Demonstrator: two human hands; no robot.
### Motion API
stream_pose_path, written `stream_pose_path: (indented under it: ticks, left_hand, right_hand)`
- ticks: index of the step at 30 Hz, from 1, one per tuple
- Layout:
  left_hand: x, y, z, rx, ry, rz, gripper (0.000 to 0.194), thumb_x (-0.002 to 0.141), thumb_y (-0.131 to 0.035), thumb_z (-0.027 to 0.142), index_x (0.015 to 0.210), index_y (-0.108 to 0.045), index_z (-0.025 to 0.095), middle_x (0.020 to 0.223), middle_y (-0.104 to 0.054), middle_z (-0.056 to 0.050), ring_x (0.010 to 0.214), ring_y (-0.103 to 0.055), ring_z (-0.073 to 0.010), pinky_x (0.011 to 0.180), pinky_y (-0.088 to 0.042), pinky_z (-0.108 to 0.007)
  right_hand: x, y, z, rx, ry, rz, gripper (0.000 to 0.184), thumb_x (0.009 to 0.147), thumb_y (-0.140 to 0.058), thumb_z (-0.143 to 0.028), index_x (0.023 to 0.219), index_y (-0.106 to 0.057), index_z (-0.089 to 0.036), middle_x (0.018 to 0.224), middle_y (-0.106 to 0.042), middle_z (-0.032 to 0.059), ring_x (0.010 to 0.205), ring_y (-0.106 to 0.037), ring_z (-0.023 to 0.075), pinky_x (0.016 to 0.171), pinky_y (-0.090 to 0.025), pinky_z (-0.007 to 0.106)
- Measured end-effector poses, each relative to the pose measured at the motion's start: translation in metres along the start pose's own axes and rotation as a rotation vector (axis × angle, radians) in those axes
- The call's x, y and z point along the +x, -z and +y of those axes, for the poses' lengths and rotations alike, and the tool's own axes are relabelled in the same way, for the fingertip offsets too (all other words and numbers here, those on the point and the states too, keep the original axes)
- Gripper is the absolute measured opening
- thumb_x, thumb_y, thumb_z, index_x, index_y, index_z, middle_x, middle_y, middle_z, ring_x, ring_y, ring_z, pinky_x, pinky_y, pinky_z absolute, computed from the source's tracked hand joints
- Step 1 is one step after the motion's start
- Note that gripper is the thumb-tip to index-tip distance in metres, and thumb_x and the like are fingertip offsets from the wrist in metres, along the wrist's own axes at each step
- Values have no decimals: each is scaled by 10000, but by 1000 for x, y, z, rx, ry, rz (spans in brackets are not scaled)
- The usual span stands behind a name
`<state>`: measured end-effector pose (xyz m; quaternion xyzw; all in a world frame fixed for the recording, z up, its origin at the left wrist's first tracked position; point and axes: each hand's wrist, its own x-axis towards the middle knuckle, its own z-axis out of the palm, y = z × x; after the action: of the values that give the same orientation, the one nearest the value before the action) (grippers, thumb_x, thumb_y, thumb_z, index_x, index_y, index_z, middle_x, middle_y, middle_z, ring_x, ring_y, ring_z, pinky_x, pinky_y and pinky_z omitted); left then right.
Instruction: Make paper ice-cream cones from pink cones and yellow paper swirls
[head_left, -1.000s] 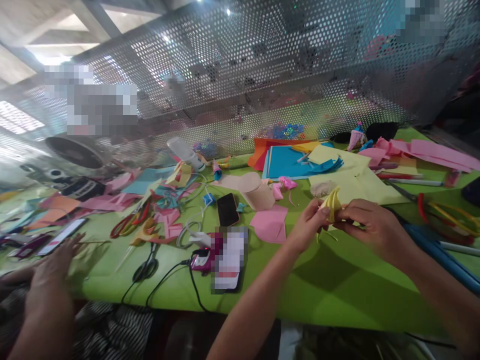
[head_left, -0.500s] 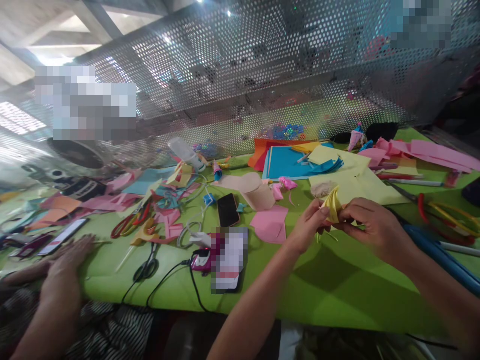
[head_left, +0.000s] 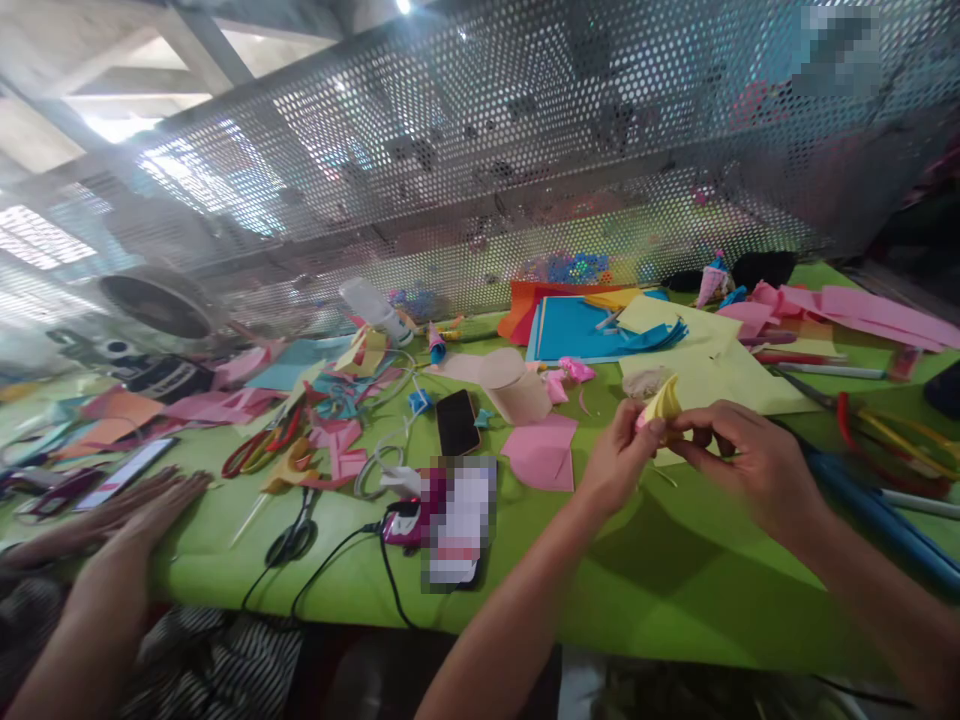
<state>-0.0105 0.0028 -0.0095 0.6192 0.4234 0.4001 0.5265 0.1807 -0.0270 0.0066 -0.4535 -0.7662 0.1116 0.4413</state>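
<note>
Between the fingers of my left hand point(head_left: 616, 458) is a small, swirled yellow paper piece point(head_left: 663, 400), its pointed tip upward. My right hand point(head_left: 739, 450) has its thumb and fingers pinched together at the paper's right lower edge. Whatever lies right between those fingertips is mostly hidden. Behind the hands lie pale yellow paper sheets point(head_left: 742, 375). To the left are a cut pink paper piece point(head_left: 541, 452) and a rolled beige paper strip point(head_left: 517, 388). Small bright pink paper bits point(head_left: 576, 369) sit just beyond.
A co-worker's hands point(head_left: 161, 500) rest at the left. Scissors point(head_left: 296, 535), a glue gun point(head_left: 289, 465), phones point(head_left: 457, 422) and cables crowd the green table point(head_left: 637, 620). Red-and-yellow-handled scissors point(head_left: 862, 430) lie at the right. A perforated metal panel point(head_left: 450, 200) stands behind.
The yellow paper has turned slightly in my left hand, and my right fingers have shifted lower along it. The co-worker's hands have moved a little to the right and lie flatter.
</note>
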Motion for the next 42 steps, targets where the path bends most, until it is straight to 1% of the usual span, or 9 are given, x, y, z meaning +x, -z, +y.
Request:
stream_pose_path:
  ticks: [3,6,10,15,20,24,29,35,42]
  left_hand:
    - [-1,0,2,34,-6,-10,404,1021,-535,626,1103,-589,233,970,-646,-21,883,-617,-180,779,-495,-298]
    - [-1,0,2,38,-20,-19,396,1022,-534,620,1097,-586,235,955,-632,-19,883,-606,-180,775,-492,-295]
    - [-2,0,2,18,-26,-41,397,1008,-552,619,1084,-582,231,951,-609,-18,881,-593,-177,774,-481,-290]
    - [-1,-1,2,-54,-12,-55,431,988,-567,648,1042,-583,221,915,-589,-16,842,-550,-167,765,-458,-289]
    - [0,-1,3,-182,12,-81,412,965,-611,624,996,-560,216,880,-546,5,770,-521,-137,743,-434,-287]
    - [0,-1,6,-217,52,-95,423,945,-617,628,982,-557,211,840,-543,9,745,-520,-137,716,-415,-289]
    - [0,-2,10,-252,71,-77,456,906,-642,650,956,-543,208,795,-513,26,708,-509,-123,676,-385,-275]
    - [-1,-3,11,-276,87,-82,484,881,-651,671,963,-556,203,776,-531,24,708,-520,-125,686,-386,-274]
    - [0,-2,9,-293,92,-66,511,883,-653,696,990,-576,202,852,-562,4,753,-557,-135,693,-420,-270]
  right_hand:
    - [0,0,3,-20,18,-20,106,1008,-719,-250,1108,-726,-286,942,-740,17,802,-681,202,726,-507,334]
    - [0,-1,3,-36,63,-37,74,1017,-692,-218,1057,-728,-268,936,-754,22,839,-701,208,755,-509,332]
    - [3,0,2,-73,62,-40,94,1012,-690,-223,920,-695,-245,859,-723,15,787,-678,199,701,-484,320]
    - [6,2,0,-90,45,-32,167,1008,-696,-285,850,-670,-239,802,-697,15,712,-659,191,624,-467,315]
    - [6,5,1,-74,56,-45,152,1013,-682,-308,870,-691,-255,815,-712,24,731,-682,204,645,-502,331]
    - [5,5,5,-52,100,-52,113,1009,-697,-269,897,-706,-258,833,-712,23,780,-695,212,683,-508,338]
    - [4,5,10,-90,140,-93,28,1004,-720,-258,976,-719,-255,877,-727,24,823,-697,218,722,-501,344]
    - [6,6,7,-105,140,-77,100,997,-716,-260,902,-687,-248,840,-717,29,778,-682,221,675,-484,339]
    - [6,5,-2,22,107,-8,132,1008,-700,-261,877,-685,-262,813,-716,23,747,-690,210,678,-535,334]
